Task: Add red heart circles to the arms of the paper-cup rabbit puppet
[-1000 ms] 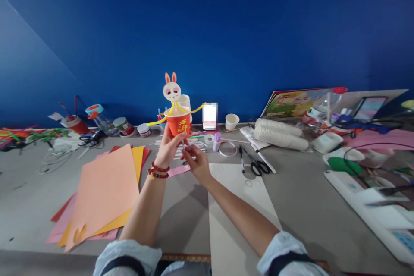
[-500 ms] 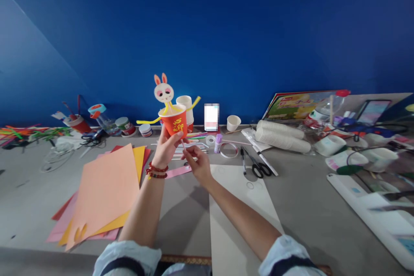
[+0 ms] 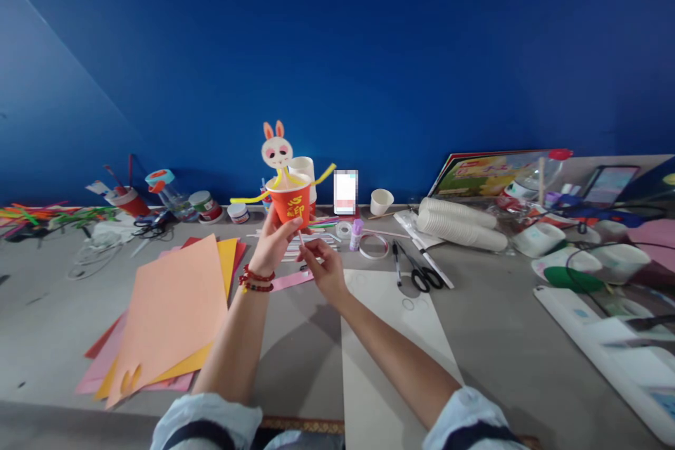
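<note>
One bundle of bright strips (image 3: 53,214) is laid at the far left of the desk (image 3: 490,323); a red tool cup (image 3: 131,204) is stood beside it. Several coloured sheets (image 3: 176,295) are piled left of the arms, probably so that working room is given between. Red paper cup (image 3: 292,205): raised above the desk, nearly upright, clamped low in the left hand (image 3: 271,242), with the thumb laid across its front, seemingly to be steadied. Rabbit head (image 3: 277,152): borne above the cup's rim, yellow arms (image 3: 250,200) spread to both sides. Thin stick (image 3: 301,238): pinched under the cup by the fingertips of the right hand (image 3: 324,267); its upper end is hidden. White strips behind are partly covered by both hands. White sheet (image 3: 369,380): crossed by the right forearm, so not readily used. Glue stick (image 3: 356,235), tape roll (image 3: 374,246) and scissors (image 3: 426,279) are set within apparent reach; stacked white cups (image 3: 461,225) are laid farther right, with a power strip (image 3: 574,337) beyond
</note>
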Tool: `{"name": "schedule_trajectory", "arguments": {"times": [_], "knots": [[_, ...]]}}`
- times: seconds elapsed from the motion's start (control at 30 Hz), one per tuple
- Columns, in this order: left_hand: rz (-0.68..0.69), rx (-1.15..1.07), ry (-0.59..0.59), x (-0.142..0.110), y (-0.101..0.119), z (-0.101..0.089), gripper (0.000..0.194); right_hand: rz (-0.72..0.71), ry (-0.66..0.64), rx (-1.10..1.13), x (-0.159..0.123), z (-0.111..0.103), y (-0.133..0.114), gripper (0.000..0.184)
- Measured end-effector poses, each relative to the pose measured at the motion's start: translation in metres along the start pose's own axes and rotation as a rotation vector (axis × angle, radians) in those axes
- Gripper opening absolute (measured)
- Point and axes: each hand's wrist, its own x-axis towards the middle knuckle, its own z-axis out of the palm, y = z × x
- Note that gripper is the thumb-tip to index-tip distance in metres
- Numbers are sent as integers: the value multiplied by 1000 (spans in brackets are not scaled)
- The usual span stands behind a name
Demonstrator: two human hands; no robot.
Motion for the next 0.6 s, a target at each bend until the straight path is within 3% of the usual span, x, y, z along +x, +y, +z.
{"name": "schedule_trajectory", "arguments": {"times": [0.27, 0.6], "knots": [[31, 1, -5, 2, -4, -1, 56, 37, 68, 109, 5, -4, 11, 43], [25, -10, -13, 3, -2, -1, 57, 45, -11, 106, -1, 0, 13, 31]]}}
